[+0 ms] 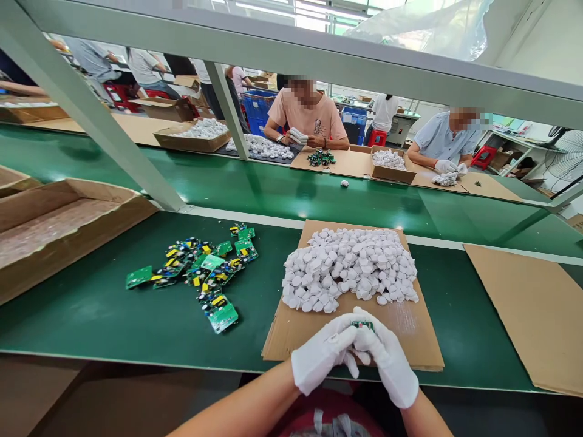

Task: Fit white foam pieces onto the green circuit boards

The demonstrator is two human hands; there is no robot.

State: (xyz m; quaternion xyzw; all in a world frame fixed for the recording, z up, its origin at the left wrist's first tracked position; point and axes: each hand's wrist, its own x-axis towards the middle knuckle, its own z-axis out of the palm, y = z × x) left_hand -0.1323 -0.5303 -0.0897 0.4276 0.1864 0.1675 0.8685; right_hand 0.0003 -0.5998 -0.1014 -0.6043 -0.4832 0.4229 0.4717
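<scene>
Both my hands wear white gloves and meet above the near part of a cardboard sheet (314,334). A small green circuit board (363,326) shows between them, mostly covered by the fingers. My left hand (325,349) closes on it from the left, and my right hand (387,352) from the right. Just beyond my fingertips, a heap of small white rounded pieces (350,264) lies on the cardboard. To the left, a loose pile of green circuit boards (223,315) with yellow and blue components rests on the green table.
An open cardboard box (77,237) stands at the left. Another cardboard sheet (532,315) lies at the right. A slanted metal post (104,115) and a beam (291,45) frame the far side. Across the green belt (282,188), a person in pink (314,118) and another in light blue (444,142) handle white pieces.
</scene>
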